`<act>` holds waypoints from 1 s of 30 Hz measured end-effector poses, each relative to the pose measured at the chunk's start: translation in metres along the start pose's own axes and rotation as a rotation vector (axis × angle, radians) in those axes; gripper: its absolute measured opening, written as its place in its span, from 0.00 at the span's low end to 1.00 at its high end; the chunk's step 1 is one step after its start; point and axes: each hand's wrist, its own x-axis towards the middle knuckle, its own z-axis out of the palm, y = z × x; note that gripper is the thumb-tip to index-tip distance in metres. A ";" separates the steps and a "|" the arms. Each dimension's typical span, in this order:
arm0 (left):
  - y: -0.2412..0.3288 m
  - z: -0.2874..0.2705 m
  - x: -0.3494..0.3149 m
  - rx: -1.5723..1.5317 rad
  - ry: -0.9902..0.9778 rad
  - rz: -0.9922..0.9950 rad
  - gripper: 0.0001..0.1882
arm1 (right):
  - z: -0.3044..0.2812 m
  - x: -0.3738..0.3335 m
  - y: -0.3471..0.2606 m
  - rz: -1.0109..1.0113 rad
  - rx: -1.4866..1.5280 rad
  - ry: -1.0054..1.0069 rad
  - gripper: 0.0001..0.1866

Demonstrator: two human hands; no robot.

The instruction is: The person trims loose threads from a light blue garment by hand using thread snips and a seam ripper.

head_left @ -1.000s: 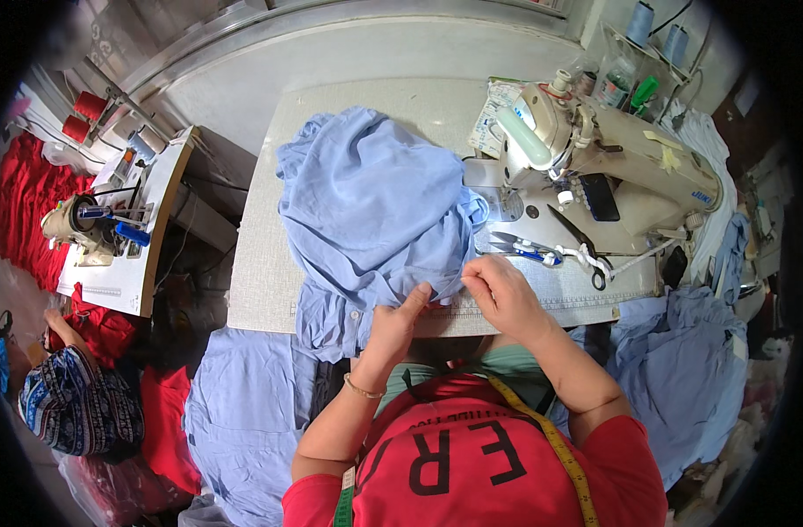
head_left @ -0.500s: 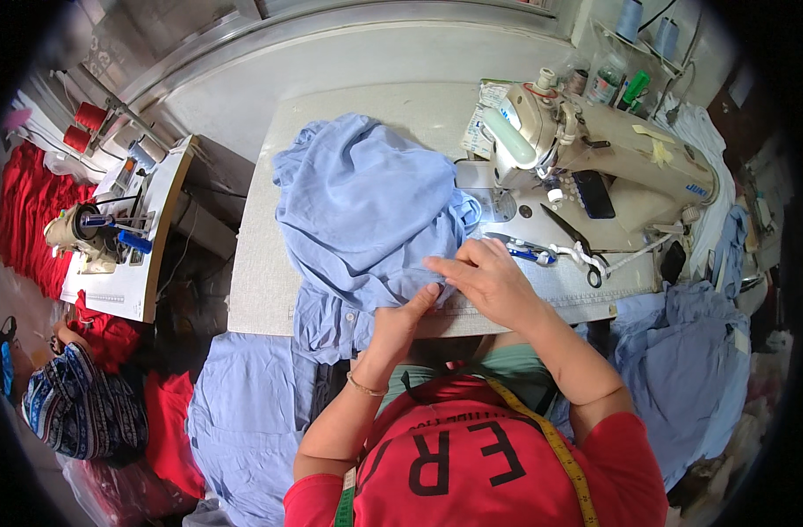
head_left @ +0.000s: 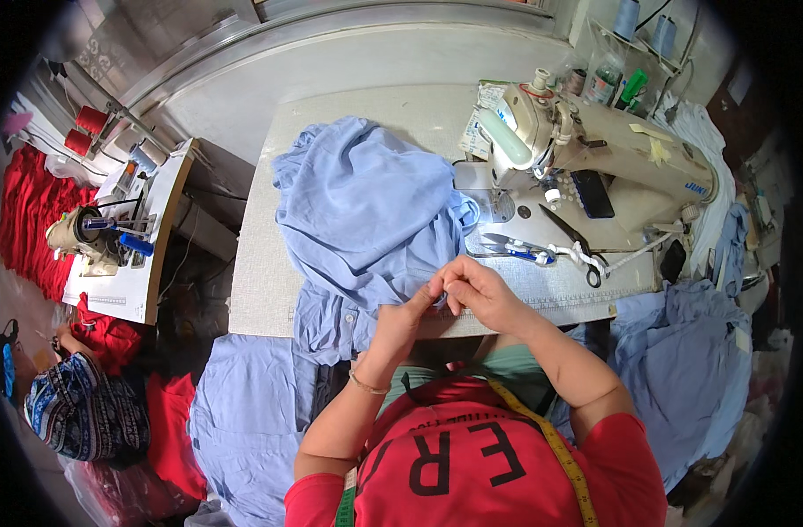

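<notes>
A light blue shirt (head_left: 366, 193) lies bunched on the sewing table, and its buttoned part (head_left: 344, 327) hangs at the front edge. My left hand (head_left: 407, 316) grips the shirt's near right edge, thumb on top and the other fingers hidden beneath the cloth. My right hand (head_left: 482, 294) meets the left thumb there, its fingers curled into a pinch. Whatever lies between those right fingertips is too small to see. Just beyond my right hand are blue-handled thread snips (head_left: 529, 253) and black scissors (head_left: 570, 230).
A sewing machine (head_left: 616, 149) stands at the right of the table (head_left: 270, 263), with a phone (head_left: 593, 194) on its bed. Blue garments (head_left: 248, 422) hang at the left front; more blue cloth (head_left: 673, 369) lies at right. Another person (head_left: 85, 400) sits far left by a second machine (head_left: 85, 233).
My right hand has drawn back slightly toward me, and its fingers have curled in against the left thumb. The left hand and the shirt have hardly moved.
</notes>
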 end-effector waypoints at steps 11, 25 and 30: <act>0.010 0.010 -0.011 -0.248 0.105 0.280 0.15 | -0.037 -0.012 0.015 -0.179 -0.891 0.306 0.04; 0.015 0.001 -0.032 0.232 -0.137 0.259 0.17 | 0.005 0.011 0.011 -0.454 -0.859 0.273 0.17; 0.048 0.015 -0.044 1.200 0.014 0.951 0.18 | -0.004 0.013 0.002 -0.331 -0.804 0.160 0.14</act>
